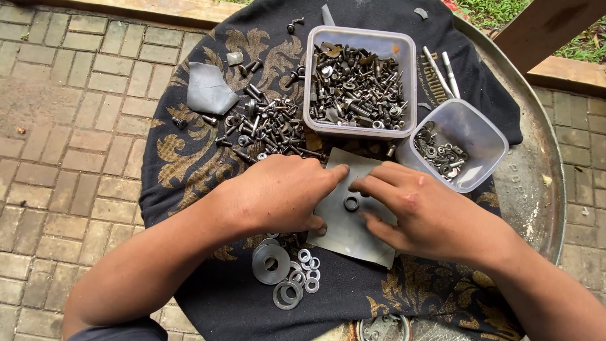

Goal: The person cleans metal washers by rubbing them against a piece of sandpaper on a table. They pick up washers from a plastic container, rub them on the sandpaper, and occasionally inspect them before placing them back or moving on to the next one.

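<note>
Two bare hands meet over a grey sheet of flat material at the middle of a round metal tabletop. The left hand lies palm down, fingers loosely curled, its fingertips pressing the sheet's upper edge as if to pin it flat. The right hand reaches in from the other side, fingers spread narrow, holding nothing, fingertips just beside a small dark ring-shaped washer that rests on the sheet between the two hands. The sheet seems to give the small part a plain background.

Below the left hand sits a cluster of flat washers, large and small, grouped apart from the rest. Above it a loose heap of dark screws and bolts spreads over a black cloth with gold ornament, which keeps small parts from rolling. Further back stand a square clear tub of mixed hardware and a smaller clear tub of rings and nuts. Brick paving lies beneath.
</note>
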